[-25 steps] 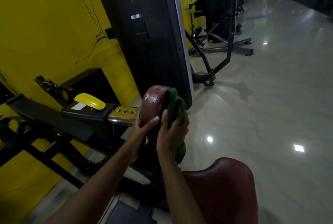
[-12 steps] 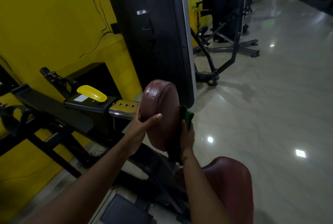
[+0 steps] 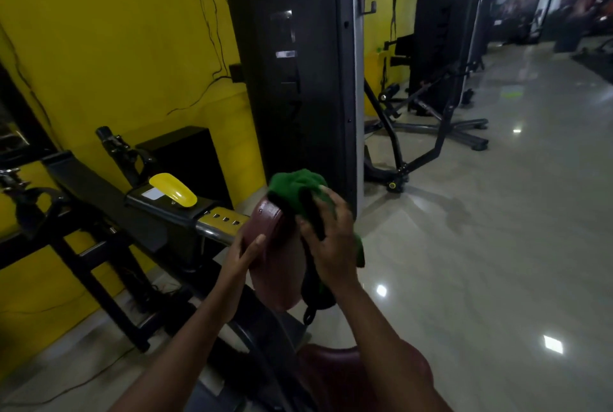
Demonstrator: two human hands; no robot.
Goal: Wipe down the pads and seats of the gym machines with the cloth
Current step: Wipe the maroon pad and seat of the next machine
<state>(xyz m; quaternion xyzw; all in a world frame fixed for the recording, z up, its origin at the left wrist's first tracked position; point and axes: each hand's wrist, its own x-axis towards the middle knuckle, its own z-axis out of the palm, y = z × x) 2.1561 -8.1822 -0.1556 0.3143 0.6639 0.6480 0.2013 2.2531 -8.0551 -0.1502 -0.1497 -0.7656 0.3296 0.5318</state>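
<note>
head cam | looks forward-down | close over maroon pad (image 3: 277, 265) | yellow wall (image 3: 99, 47) left | floor (image 3: 497, 246) right

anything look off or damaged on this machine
Nothing stands out. The maroon vinyl pad looks intact, steadied by the left hand while the right hand presses the green cloth over its top edge.

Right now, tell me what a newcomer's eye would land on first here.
The green cloth, bunched under the right hand over the top of the maroon pad at centre, which the left hand steadies. Behind stands the tall black weight-stack cover against the yellow wall.
</note>
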